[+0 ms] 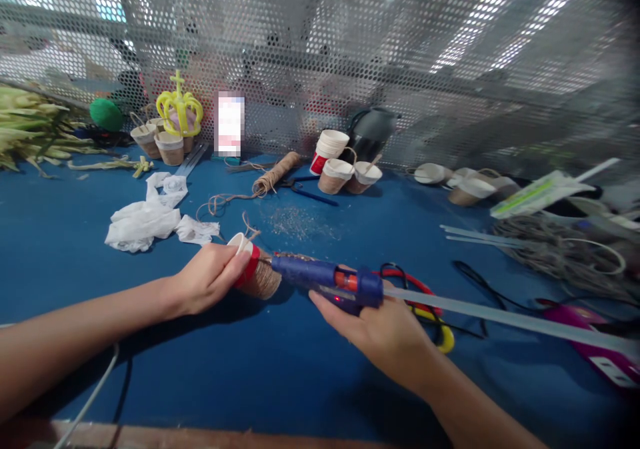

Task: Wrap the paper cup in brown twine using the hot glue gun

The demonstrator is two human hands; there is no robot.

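A small red-and-white paper cup (254,277), its lower part wound with brown twine, lies tilted in my left hand (213,274). The fingers are closed round its white rim. My right hand (385,326) grips a blue glue gun (305,270), with a small red light showing on its body. A long translucent glue stick (480,312) runs out of the gun's back end to the right. The gun's nozzle is at the cup's side, by the edge between the red band and the twine; I cannot tell whether it touches.
White lace (143,222) lies left of a twine roll (277,172) and blue-handled pliers (313,192). Several wrapped cups (336,176) stand at the back. Red-and-yellow-handled scissors (445,339), black cables and a purple power strip (590,346) lie right. A metal mesh (300,56) rises behind.
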